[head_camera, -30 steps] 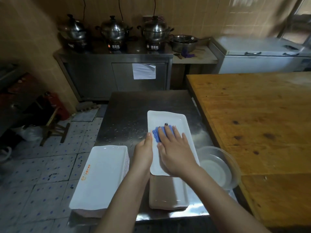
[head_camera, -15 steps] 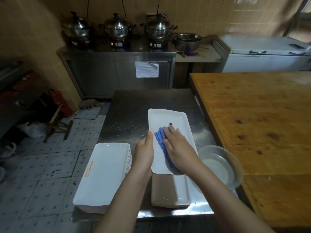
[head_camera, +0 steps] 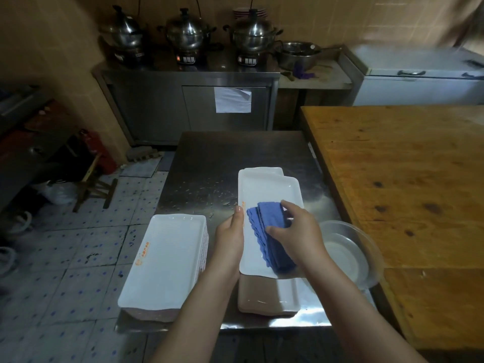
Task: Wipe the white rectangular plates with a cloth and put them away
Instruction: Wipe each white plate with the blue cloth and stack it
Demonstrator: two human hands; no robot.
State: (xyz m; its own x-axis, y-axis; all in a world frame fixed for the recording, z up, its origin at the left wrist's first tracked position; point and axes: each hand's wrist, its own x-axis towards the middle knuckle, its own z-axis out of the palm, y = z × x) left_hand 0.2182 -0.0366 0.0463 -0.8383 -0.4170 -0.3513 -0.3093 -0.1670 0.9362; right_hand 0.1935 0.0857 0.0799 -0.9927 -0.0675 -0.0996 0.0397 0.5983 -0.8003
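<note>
White stack of plates (head_camera: 167, 258) sits at the worktop's (head_camera: 209, 158) near left corner, likely done. Left hand (head_camera: 230, 242) grips a plate (head_camera: 269, 195) by its rim over a second pile (head_camera: 269, 294). Right hand (head_camera: 301, 234) fingers clutch the cloth (head_camera: 264, 224) on it, so wiping looks unfinished.

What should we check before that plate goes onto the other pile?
1. Left hand grips the plate by its left edge: ok.
2. Right hand holds the cloth: ok.
3. Cloth off the plate: not ok, it lies on it.
4. Plate dry all over: cannot tell.
5. Top of the left pile bare: ok.
6. Bowl out of the way: ok, it sits to the right, away from the left pile.
</note>
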